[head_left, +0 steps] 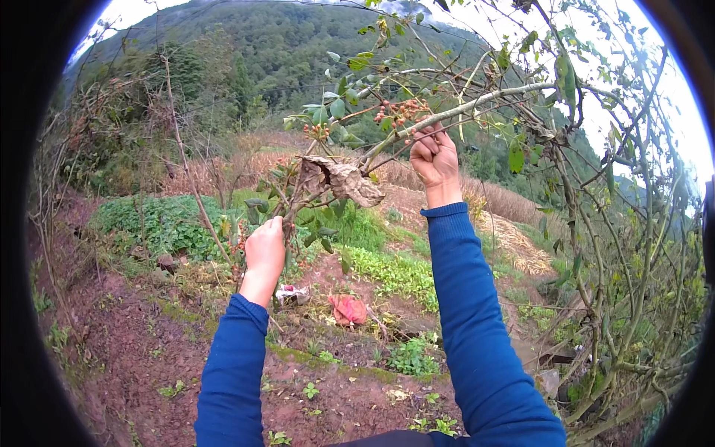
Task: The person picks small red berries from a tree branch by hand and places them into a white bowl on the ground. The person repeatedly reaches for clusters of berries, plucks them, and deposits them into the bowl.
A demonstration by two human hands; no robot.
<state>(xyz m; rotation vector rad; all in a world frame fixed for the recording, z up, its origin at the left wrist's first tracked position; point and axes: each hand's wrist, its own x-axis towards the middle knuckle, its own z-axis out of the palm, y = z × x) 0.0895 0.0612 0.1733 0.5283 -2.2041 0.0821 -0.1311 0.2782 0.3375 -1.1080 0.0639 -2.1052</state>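
My right hand (435, 162) is raised against the underside of a thick pale branch (477, 104), its fingers curled in a pinch; what lies between them is hidden. Just left of its fingertips hangs a cluster of small red berries (402, 112) on thin stalks. Lower and to the left, my left hand (265, 249) is closed in a fist round a leafy branch (292, 212), with the fingers mostly turned out of sight. Between the hands a large curled dry leaf (342, 180) is caught on the twigs. A smaller red berry cluster (316, 132) sits above it among green leaves.
Tangled stems (588, 246) rise close on the right, and a thin bare stem (186, 156) leans on the left. Below are reddish soil (141, 357), a red plastic bag (348, 309) and a white scrap (292, 293). Green crop patches (164, 223) spread beyond.
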